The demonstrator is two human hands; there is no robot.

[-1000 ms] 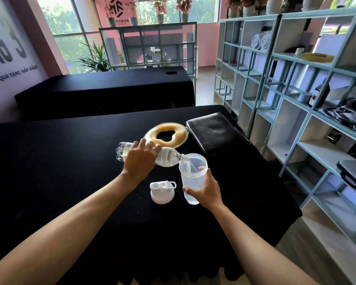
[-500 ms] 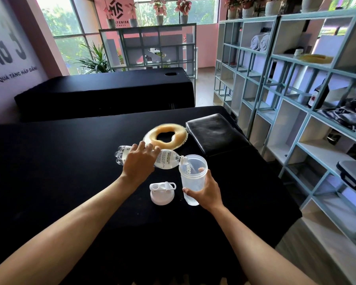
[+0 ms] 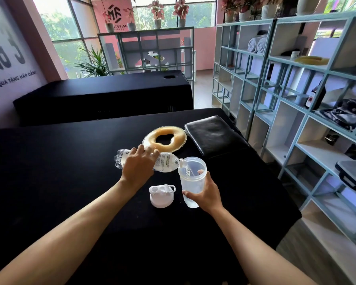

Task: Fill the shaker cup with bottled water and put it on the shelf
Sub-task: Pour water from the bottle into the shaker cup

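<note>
Left hand (image 3: 137, 171) is wrapped around my water bottle (image 3: 164, 164), tipped sideways with its mouth over the shaker cup (image 3: 191, 179). Right hand (image 3: 203, 192) grips the cup upright on the black tabletop (image 3: 49, 182), white lid (image 3: 161, 195) just beside it.
</note>
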